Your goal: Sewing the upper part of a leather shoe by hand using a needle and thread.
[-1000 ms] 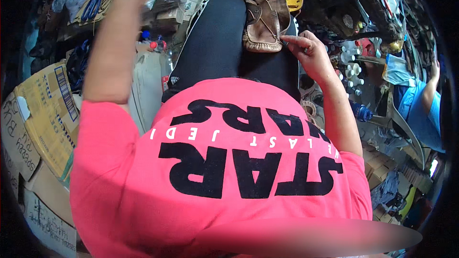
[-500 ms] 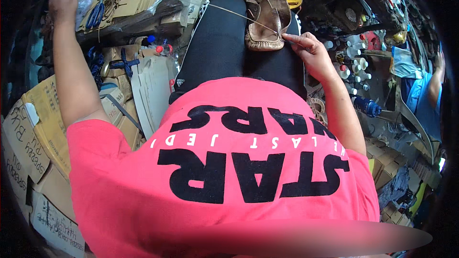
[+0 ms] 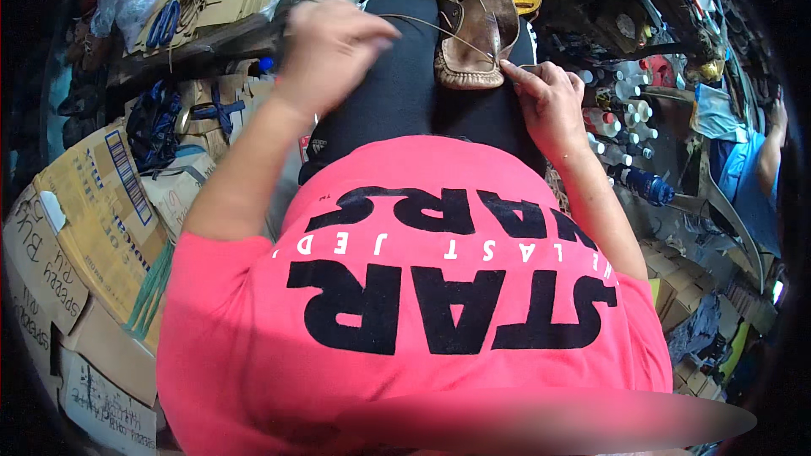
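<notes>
Brown leather shoe [image 3: 470, 29] lies on the person's lap, resting on the black-trousered thighs [image 3: 405, 93], opening upward, toe end pointing away from the body. Right hand [image 3: 547, 101] sits against the near right edge of the shoe, fingers pinched together at the seam; whether they grip a needle cannot be told. A thin thread [image 3: 427, 25] runs taut from that seam leftward across the shoe to the left hand [image 3: 329, 46]. Left hand is raised above the left thigh, fingers curled closed on the thread end, its outline blurred.

Surroundings: flattened cardboard boxes [image 3: 80, 219] stacked at the person's left; blue-handled scissors [image 3: 162, 25] lie on the cluttered shelf [image 3: 194, 51] beyond them. Small white bottles [image 3: 621, 110] and a blue bottle [image 3: 646, 186] stand at the right. Another person's arm [image 3: 770, 152], with a blue sleeve, shows at the far right edge, well apart from the shoe.
</notes>
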Tool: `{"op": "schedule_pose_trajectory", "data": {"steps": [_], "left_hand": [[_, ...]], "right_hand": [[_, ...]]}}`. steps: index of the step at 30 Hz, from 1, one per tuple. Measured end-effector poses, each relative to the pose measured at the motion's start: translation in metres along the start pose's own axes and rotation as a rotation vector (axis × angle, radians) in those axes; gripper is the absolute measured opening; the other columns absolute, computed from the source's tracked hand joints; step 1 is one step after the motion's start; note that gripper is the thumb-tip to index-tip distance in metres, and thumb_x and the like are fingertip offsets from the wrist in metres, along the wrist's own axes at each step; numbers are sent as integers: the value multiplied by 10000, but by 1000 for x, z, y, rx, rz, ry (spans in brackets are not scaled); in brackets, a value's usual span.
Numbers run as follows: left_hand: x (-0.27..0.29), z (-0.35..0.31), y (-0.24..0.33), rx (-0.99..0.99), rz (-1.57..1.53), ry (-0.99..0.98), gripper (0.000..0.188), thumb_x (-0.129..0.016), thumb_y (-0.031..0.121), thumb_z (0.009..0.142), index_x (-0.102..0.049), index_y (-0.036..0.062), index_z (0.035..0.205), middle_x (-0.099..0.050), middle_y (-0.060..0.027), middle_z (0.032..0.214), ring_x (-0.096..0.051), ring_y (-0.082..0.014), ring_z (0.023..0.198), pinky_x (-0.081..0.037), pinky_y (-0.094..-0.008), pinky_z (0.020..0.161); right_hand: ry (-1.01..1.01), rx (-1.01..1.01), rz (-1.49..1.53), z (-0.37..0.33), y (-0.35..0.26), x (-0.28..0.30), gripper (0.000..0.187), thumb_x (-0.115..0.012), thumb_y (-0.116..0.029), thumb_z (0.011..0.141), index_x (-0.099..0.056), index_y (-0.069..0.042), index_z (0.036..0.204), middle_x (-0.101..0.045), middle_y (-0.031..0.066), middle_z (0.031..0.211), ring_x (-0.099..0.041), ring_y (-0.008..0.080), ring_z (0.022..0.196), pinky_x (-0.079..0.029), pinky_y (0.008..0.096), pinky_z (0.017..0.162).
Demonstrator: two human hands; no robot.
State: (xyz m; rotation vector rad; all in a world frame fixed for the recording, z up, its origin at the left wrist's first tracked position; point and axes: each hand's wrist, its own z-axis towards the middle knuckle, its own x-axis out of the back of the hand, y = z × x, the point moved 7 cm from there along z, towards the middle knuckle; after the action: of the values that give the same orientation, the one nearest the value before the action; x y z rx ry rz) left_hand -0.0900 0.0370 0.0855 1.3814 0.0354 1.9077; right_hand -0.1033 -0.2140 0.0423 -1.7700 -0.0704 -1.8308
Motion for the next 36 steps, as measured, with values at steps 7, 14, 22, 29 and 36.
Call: {"op": "schedule_pose_trajectory", "data": {"steps": [7,14,22,29,36], "left_hand": [[-70,25,22,-78,-57,-14,154,-695,184,727,-720,241,867,-509,15,714,-506,-187,816,-355,-359,747],[-97,30,13,-16,-68,-163,163,-686,249,742,-729,333,876,-507,16,801,-496,-191,867,-336,-367,768],[-94,31,18,-42,-63,-137,247,-674,159,728,-729,316,910,-491,30,725,-489,-173,818,-310,-345,748],[-103,38,20,-55,-123,-166,188,-691,191,719,-729,284,878,-496,24,711,-516,-168,803,-309,-343,755],[-101,51,39,-309,-105,-128,139,-695,171,706,-709,240,826,-505,25,724,-522,-183,826,-330,-351,759]], "right_hand": [[-204,-108,398,15,38,-12,420,-571,44,768,-689,-229,1065,-537,45,851,-535,189,834,-429,294,773],[-339,-74,641,36,40,-13,281,-517,46,868,-682,-94,1048,-540,29,909,-508,147,891,-410,238,821],[-336,-49,694,40,47,-21,382,-537,108,797,-701,-134,1043,-503,17,835,-515,129,796,-434,241,796],[-399,-119,746,39,56,-30,393,-551,110,772,-703,-126,1046,-492,1,782,-492,109,764,-415,222,755],[-383,-45,669,42,48,-25,345,-594,66,786,-701,-128,1050,-541,-2,796,-520,94,783,-437,219,763]]}}
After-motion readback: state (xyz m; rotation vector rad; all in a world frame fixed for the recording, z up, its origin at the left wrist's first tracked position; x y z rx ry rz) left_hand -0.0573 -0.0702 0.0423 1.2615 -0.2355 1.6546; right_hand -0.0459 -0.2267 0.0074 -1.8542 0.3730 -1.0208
